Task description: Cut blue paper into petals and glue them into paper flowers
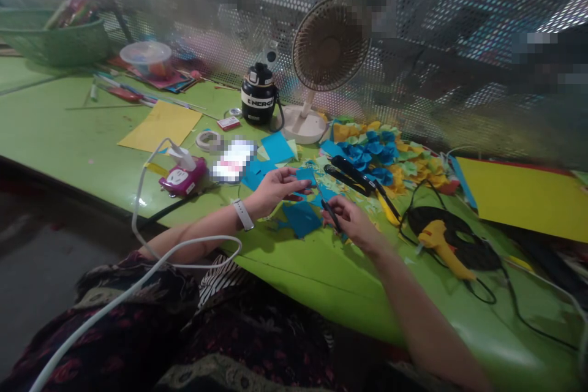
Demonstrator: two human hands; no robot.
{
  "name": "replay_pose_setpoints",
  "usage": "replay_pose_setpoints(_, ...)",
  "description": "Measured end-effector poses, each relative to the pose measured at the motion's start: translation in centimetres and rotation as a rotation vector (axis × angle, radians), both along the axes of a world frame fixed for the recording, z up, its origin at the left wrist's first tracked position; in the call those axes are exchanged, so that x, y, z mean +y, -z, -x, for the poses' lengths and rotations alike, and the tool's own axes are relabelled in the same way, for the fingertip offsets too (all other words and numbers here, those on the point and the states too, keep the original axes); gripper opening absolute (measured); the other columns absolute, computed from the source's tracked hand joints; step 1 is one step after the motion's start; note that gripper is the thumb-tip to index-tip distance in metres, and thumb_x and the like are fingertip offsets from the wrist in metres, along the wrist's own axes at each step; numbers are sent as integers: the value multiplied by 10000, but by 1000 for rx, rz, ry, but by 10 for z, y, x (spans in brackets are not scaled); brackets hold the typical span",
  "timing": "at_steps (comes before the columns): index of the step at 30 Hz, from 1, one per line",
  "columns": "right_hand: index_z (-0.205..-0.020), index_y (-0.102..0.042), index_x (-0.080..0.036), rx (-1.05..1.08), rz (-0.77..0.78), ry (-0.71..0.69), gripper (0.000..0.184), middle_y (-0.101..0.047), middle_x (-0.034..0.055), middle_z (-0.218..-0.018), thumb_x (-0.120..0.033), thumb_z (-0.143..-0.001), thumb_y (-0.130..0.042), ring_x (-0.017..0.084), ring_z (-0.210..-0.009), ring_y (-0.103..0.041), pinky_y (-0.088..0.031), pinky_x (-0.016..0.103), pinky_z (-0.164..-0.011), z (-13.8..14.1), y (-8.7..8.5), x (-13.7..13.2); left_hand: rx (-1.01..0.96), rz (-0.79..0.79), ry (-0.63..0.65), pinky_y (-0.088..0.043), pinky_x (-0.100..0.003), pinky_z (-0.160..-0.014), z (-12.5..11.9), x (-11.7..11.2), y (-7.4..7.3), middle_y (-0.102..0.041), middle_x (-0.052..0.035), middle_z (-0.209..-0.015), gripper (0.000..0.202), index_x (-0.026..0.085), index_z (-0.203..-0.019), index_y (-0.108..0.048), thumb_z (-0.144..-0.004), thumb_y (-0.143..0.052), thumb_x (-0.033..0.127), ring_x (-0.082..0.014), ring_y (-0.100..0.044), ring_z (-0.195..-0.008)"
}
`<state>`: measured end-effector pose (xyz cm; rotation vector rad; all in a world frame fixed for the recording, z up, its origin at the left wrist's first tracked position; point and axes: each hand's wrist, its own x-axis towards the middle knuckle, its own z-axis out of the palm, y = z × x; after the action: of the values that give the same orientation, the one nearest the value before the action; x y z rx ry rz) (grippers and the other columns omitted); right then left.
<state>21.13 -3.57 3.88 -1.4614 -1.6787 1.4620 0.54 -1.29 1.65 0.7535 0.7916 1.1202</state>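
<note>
Working over the green tabletop, two bare hands close in on scraps of blue paper! The left hand, white watch on its wrist, comes in from nine o'clock with its grip spread, fingers long and nearly flat, right at the blue paper, though whether the tips are pressing on it is hard to call. The right hand arrives from five o'clock, its grip pressed together and pinching a slim black tool, possibly scissors, with the tip angled down toward the paper.

Just beyond, at one o'clock, sits a black-handled tool, and behind it a heap of blue paper flowers. A yellow glue gun lies at four o'clock, beside a coiled black cord. Over at nine o'clock, a white cable runs from a pink power socket and loops around the left forearm.

Trouble could come from that cable: one pull of the arm might drag the socket across the tabletop. The loose scraps could slide under a careless hand, and a slip with the black tool's tip could tear the paper or catch a finger. Nudge the glue gun, and its cord could snag too!
</note>
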Motion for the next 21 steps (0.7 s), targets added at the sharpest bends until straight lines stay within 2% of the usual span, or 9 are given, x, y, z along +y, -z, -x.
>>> replay_pose_setpoints(9,-768,-508,-224,-20,-36,-11,523,-558,-25,-666,-622,-597,-802,147,-621,-549,-405,277,-558,-1,-1,0,9,18,-16,-515,-235,-633,-1,0,0,-740,-29,-801,397,153,-976,-523,-732,-836,177,-157,-743,-728)
replay_pose_setpoints(21,-742,-507,-220,1,-54,12,524,-568,-28,-620,-630,-597,-801,136,-591,-532,-410,275,-555,-1,0,-1,4,9,-10,-515,-228,-605,0,0,-2,-707,10,-742,465,159,-880,-504,-650,-898,251,-157,-740,-710)
